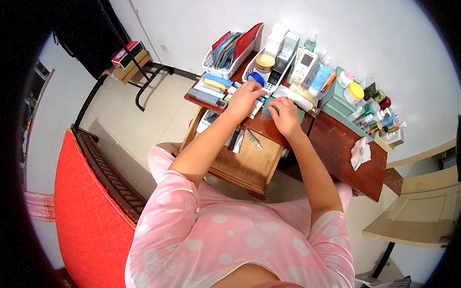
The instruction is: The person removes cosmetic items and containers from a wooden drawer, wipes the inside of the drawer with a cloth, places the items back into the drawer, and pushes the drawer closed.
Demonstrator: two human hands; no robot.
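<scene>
My left hand (244,100) is over the red-brown tabletop, its fingers bent down among small tubes and packets. What it pinches is too small and too covered to make out. My right hand (285,116) curls over a flat green box (270,106), with thumb and fingers on it. Left of my left hand lie several slim items, among them a grey case (207,97) and a blue packet (217,79). A blue round lid (256,78) stands just beyond my left fingertips. Near my right hand rests a pale bottle (300,100).
Below the tabletop, an open wooden drawer (245,168) holds a few small items. White baskets (218,72) and a green organizer (336,103) with bottles and jars line the wall. A crumpled tissue (360,153) lies right. A red mattress (91,216) is at left.
</scene>
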